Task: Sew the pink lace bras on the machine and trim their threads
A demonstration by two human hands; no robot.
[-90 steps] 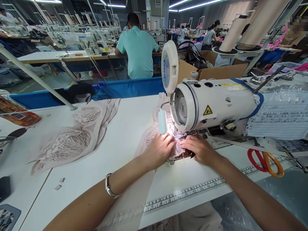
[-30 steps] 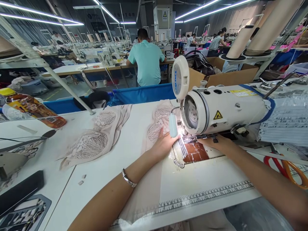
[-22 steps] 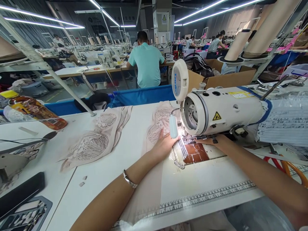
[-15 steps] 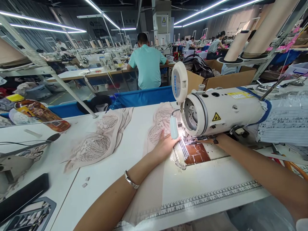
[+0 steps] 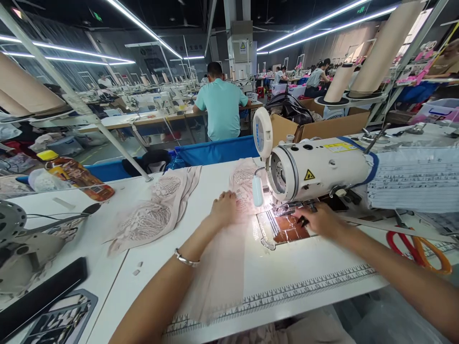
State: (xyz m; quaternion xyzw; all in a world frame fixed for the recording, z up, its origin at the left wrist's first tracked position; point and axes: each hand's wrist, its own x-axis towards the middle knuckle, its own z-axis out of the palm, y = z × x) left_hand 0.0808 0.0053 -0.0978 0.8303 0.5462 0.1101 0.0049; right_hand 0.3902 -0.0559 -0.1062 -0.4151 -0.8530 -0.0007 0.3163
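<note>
My left hand (image 5: pixel 224 209), a little blurred, has its fingers curled over the left edge of a pale pink lace bra piece (image 5: pixel 245 184). Sheer mesh (image 5: pixel 218 272) hangs from that piece toward the table's front edge. The piece's right side reaches the lit needle area of a white sewing machine (image 5: pixel 322 165), where the head hides part of it. My right hand (image 5: pixel 321 220) is just right of the needle area, fingers drawn together above a brown plate (image 5: pixel 292 228). Something dark shows at its fingertips; I cannot make out what.
More lace bra pieces (image 5: pixel 158 205) lie stacked to the left. A drink bottle (image 5: pixel 81 177) rests at the far left, a black phone-like object (image 5: pixel 43 298) nearer. Orange-and-red scissors (image 5: pixel 419 248) lie at right. A ruler strip (image 5: pixel 287 294) runs along the front edge. A person (image 5: pixel 220 107) sits ahead.
My left hand has moved left, away from the needle, its fingers now curled at the lace. My right hand has come out from under the machine head into view. The camera view has shifted slightly.
</note>
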